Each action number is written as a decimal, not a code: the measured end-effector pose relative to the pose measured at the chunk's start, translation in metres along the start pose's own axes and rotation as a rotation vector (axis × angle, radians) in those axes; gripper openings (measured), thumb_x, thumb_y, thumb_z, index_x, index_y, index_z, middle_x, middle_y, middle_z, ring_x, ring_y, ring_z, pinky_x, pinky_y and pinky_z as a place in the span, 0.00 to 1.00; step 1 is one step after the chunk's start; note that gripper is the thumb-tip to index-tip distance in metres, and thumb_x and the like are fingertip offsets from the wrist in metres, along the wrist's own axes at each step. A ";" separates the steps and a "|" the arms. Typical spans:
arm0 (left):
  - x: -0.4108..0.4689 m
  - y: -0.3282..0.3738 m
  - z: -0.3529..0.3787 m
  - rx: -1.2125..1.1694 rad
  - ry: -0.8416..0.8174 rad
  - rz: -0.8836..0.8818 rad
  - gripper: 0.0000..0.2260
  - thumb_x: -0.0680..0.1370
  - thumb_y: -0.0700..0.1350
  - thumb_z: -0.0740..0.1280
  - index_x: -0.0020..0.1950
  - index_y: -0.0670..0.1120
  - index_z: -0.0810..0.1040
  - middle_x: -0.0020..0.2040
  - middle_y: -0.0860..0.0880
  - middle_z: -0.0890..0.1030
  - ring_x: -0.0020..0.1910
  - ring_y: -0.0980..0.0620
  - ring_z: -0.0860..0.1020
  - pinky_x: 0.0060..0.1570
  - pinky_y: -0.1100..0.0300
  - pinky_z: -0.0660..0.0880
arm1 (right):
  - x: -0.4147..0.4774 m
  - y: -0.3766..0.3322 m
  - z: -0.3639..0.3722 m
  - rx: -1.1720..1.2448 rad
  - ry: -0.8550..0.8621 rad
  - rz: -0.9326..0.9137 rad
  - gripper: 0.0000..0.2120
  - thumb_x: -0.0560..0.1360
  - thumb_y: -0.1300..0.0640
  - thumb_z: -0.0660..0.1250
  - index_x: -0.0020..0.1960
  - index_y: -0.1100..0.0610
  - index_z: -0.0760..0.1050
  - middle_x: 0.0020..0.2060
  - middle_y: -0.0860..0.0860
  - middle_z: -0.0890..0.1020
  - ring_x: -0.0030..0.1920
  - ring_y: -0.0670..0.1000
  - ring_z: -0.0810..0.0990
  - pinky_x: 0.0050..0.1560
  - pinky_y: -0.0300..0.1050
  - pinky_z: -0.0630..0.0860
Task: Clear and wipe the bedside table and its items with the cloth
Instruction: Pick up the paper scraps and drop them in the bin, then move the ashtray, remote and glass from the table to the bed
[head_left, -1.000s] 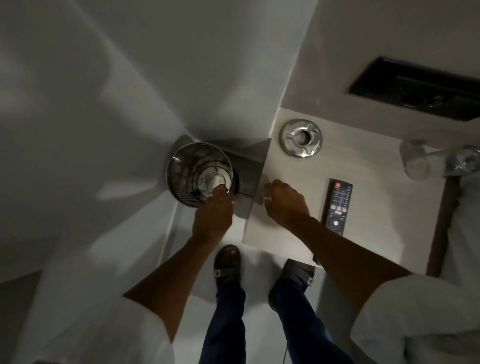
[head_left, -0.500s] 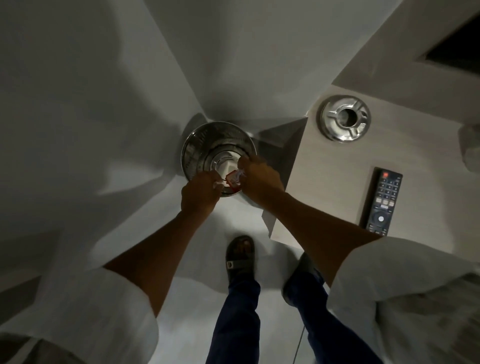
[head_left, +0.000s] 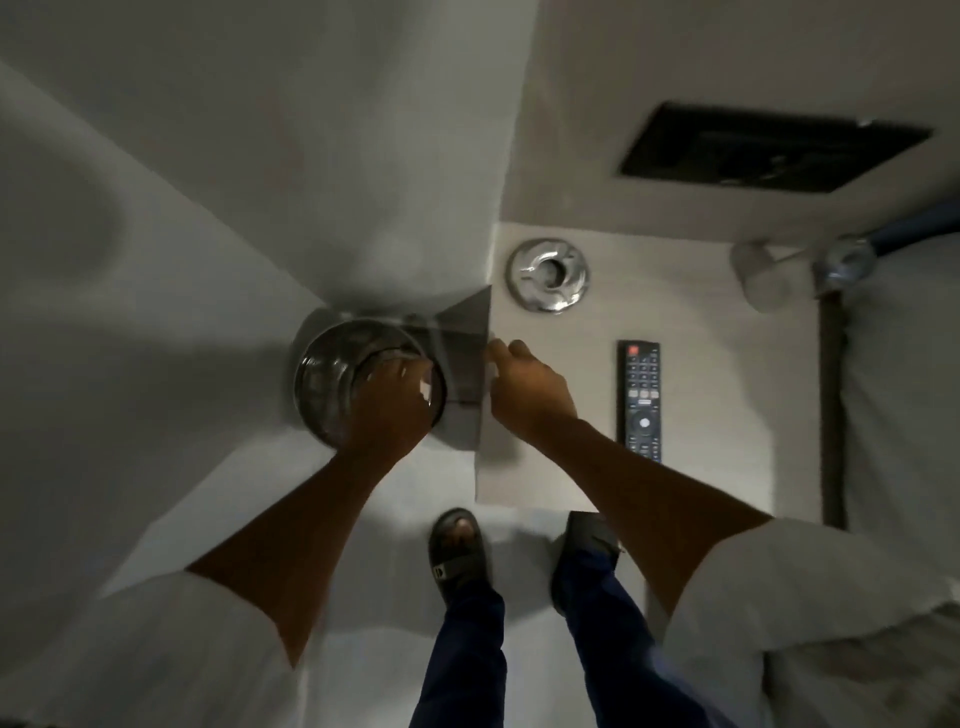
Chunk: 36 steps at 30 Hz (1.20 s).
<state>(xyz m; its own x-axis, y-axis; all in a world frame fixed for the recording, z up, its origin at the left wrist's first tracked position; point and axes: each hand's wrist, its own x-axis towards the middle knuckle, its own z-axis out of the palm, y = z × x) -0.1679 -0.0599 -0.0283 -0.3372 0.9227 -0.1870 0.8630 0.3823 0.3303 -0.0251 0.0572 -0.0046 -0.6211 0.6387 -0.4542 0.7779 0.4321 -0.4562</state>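
Note:
The pale wooden bedside table (head_left: 727, 415) carries a black remote (head_left: 640, 400), a shiny metal ashtray (head_left: 548, 274) and a clear glass (head_left: 763, 280). Left of it on the floor stands a round metal bin (head_left: 322, 384). My left hand (head_left: 389, 410) hovers over the bin's mouth, fingers curled, with a small white scrap (head_left: 425, 392) at the fingertips. My right hand (head_left: 530, 387) is at the table's left edge, back towards the camera, thumb apart, nothing visible in it. No cloth is in view.
A bottle-like shiny object (head_left: 844, 262) lies at the table's far right by the white bed (head_left: 904, 395). A black panel (head_left: 769, 148) sits in the wall above the table. My sandalled feet (head_left: 460, 545) stand on the pale floor in front of the table.
My right hand has moved right, from over the bin back to the table's left edge. My left hand stays over the bin. The view has swung right, showing more of the table.

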 end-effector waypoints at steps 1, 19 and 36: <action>0.012 0.015 -0.004 0.050 0.063 0.099 0.09 0.73 0.36 0.72 0.53 0.36 0.82 0.46 0.38 0.85 0.45 0.39 0.83 0.47 0.49 0.82 | -0.005 0.012 -0.014 0.021 0.047 0.042 0.19 0.75 0.61 0.61 0.66 0.56 0.66 0.55 0.58 0.75 0.49 0.64 0.79 0.48 0.56 0.78; 0.161 0.136 0.024 0.060 -0.210 0.073 0.37 0.71 0.55 0.75 0.77 0.52 0.64 0.78 0.34 0.55 0.76 0.33 0.56 0.74 0.42 0.58 | -0.093 0.138 -0.007 0.138 0.100 0.564 0.31 0.73 0.47 0.69 0.70 0.52 0.58 0.61 0.57 0.71 0.59 0.60 0.75 0.52 0.58 0.77; -0.020 0.257 0.030 -0.191 -0.288 0.229 0.39 0.62 0.50 0.77 0.71 0.53 0.70 0.72 0.44 0.65 0.70 0.40 0.67 0.67 0.46 0.71 | -0.219 0.202 -0.074 0.510 0.182 0.787 0.37 0.58 0.44 0.77 0.57 0.53 0.61 0.54 0.54 0.77 0.53 0.60 0.79 0.48 0.53 0.76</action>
<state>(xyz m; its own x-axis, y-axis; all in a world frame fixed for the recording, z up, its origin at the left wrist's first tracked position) 0.0719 0.0189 0.0329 -0.0019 0.9437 -0.3308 0.8087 0.1960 0.5545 0.2750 0.0511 0.0593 0.1207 0.7358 -0.6664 0.8041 -0.4661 -0.3689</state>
